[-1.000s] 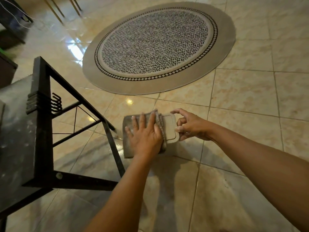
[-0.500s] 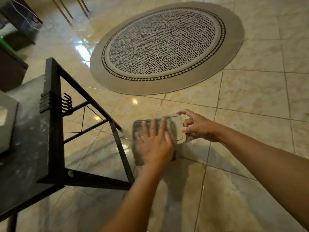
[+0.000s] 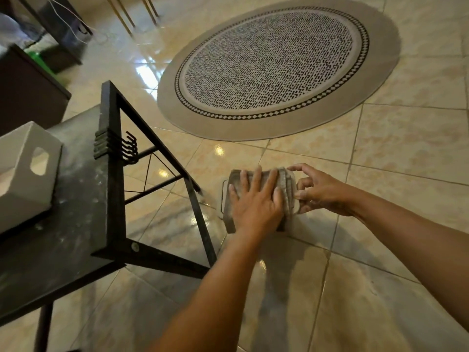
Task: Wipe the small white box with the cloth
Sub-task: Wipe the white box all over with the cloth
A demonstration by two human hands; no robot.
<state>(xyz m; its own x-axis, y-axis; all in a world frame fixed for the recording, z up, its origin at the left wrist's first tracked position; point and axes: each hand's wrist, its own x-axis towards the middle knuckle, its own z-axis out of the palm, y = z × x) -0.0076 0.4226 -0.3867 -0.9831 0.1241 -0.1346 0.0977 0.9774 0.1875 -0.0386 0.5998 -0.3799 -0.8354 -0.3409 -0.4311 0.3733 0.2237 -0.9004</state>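
Under the left hand (image 3: 256,201): cloth (image 3: 284,184), pressed flat by spread fingers onto the box (image 3: 224,196), held in the air over the floor. Box's long axis runs left to right between both hands. Right hand (image 3: 319,191): pinching the box's right end; left edge uncovered.

Glossy beige tiled floor (image 3: 406,153) reflects spots of light; a round patterned rug (image 3: 274,62) lies at twelve o'clock, a black metal-framed worktop (image 3: 76,224) at nine.
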